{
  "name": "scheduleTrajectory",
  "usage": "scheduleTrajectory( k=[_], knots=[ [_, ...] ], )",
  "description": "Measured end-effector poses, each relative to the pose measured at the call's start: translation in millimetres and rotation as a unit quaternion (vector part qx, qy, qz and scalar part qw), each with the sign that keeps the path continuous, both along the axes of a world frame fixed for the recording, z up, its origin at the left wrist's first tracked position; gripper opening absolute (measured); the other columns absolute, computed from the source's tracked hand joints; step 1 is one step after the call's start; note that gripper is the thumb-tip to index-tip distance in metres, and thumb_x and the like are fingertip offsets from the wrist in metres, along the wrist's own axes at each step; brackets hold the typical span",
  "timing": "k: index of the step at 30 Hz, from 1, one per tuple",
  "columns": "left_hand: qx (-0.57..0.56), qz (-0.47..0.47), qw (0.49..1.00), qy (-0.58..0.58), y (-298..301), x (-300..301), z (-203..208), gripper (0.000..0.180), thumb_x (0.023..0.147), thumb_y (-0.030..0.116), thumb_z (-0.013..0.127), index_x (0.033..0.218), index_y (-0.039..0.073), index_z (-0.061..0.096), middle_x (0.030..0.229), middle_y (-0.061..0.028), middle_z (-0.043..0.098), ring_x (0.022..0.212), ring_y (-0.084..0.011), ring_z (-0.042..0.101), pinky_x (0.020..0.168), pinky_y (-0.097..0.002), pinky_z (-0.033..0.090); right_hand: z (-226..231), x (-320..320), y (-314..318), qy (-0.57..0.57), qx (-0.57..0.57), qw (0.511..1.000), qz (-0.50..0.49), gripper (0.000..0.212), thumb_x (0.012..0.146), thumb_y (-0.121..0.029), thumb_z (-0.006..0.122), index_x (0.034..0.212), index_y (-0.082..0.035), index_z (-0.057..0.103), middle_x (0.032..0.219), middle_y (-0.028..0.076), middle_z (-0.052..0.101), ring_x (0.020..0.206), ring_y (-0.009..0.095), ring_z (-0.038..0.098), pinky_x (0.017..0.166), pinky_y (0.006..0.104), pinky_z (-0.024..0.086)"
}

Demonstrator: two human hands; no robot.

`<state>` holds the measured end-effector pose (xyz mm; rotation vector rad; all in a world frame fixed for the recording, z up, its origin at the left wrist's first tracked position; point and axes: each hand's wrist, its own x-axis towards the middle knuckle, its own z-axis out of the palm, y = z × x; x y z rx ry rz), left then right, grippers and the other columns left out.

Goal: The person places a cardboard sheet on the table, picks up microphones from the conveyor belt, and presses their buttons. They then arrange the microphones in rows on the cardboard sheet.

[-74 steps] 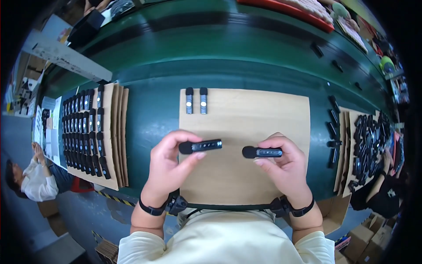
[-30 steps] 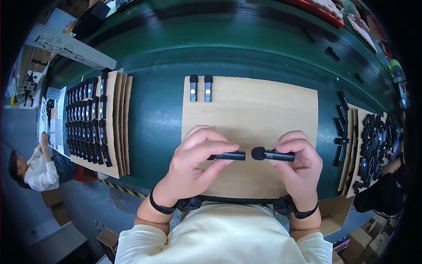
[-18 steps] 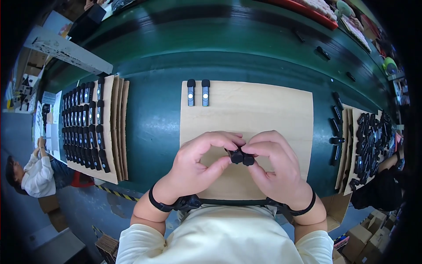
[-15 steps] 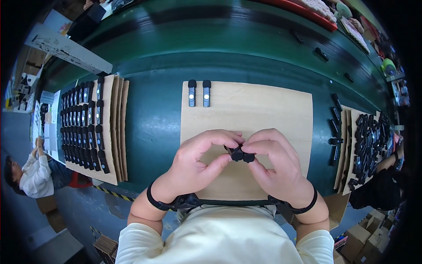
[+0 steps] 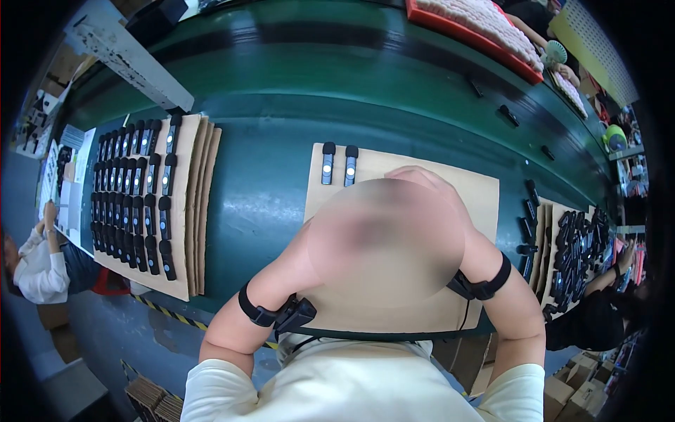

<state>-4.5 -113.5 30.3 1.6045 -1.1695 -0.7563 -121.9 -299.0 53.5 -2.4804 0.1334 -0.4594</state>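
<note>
Two black clip-on microphones point(image 5: 328, 165) with foam windscreens are lying side by side near the far left corner of a cardboard sheet point(image 5: 481, 197). Their foam ends are pointing toward the far edge and their lit faces are turning upward, probably so that each light is staying easy to see. The left hand point(image 5: 334, 235) and the right hand point(image 5: 437, 200) are coming together over the middle of the sheet, but a blur is covering most of both. How far the fingers are opening or closing, and whether they are gripping anything, I cannot tell; only a dark smear point(image 5: 380, 226) is showing between them. Beyond the sheet's left edge, more microphones point(image 5: 165, 218) are standing out in neat rows on stacked cardboard point(image 5: 184, 228), a spacing that seems to keep each one separate. Beyond its right edge, a jumbled microphone pile point(image 5: 578, 250) is covering another cardboard stack.
</note>
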Motion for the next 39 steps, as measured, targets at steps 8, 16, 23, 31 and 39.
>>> scheduleTrajectory(
  k=[8,16,23,31,39],
  knots=[
    [-0.009,-0.005,0.999,-0.047,0,6,-7,0.02,0.082,0.005,0.071,0.1,0.001,0.062,0.119,-0.013,0.064,0.105,-0.0295,0.064,0.09,-0.0353,0.053,-27,14,3,-0.031,-0.116,0.992,0.035,0.028,0.075,0.001,0.069,0.102,-0.003,0.063,0.11,0.014,0.062,0.099,0.033,0.062,0.082,0.0395,0.052],
    [-0.001,0.0,0.999,-0.052,2,4,-6,0.021,0.081,0.005,0.071,0.1,0.002,0.063,0.119,-0.0121,0.064,0.106,-0.0293,0.064,0.089,-0.0356,0.053,-23,19,7,0.018,-0.141,0.989,0.036,0.027,0.076,-0.006,0.07,0.102,-0.005,0.064,0.113,0.013,0.057,0.105,0.032,0.058,0.085,0.0396,0.051],
    [0.004,0.003,0.999,-0.038,1,2,-7,0.021,0.081,0.004,0.071,0.1,0.001,0.062,0.118,-0.0122,0.064,0.107,-0.0287,0.064,0.089,-0.0353,0.053,-22,22,0,0.007,-0.128,0.992,0.009,0.028,0.077,-0.005,0.071,0.104,-0.004,0.064,0.11,0.014,0.057,0.096,0.033,0.06,0.081,0.0381,0.052],
    [-0.046,0.018,0.998,-0.034,-2,3,-13,0.022,0.082,0.008,0.071,0.1,0.0,0.062,0.112,-0.0131,0.065,0.097,-0.0294,0.065,0.083,-0.0366,0.054,-4,-7,22,0.063,0.197,0.977,0.057,0.023,0.08,-0.004,0.073,0.101,-0.001,0.064,0.099,0.011,0.06,0.088,0.021,0.062,0.078,0.0309,0.052],
    [-0.029,0.011,0.999,-0.027,-2,4,-8,0.026,0.082,0.009,0.072,0.105,0.001,0.062,0.113,-0.0133,0.065,0.104,-0.0303,0.063,0.091,-0.0379,0.05,8,-10,0,0.118,0.255,0.959,0.031,0.02,0.08,-0.002,0.074,0.096,0.0,0.062,0.098,0.01,0.064,0.085,0.017,0.063,0.078,0.0294,0.052]
  ],
)
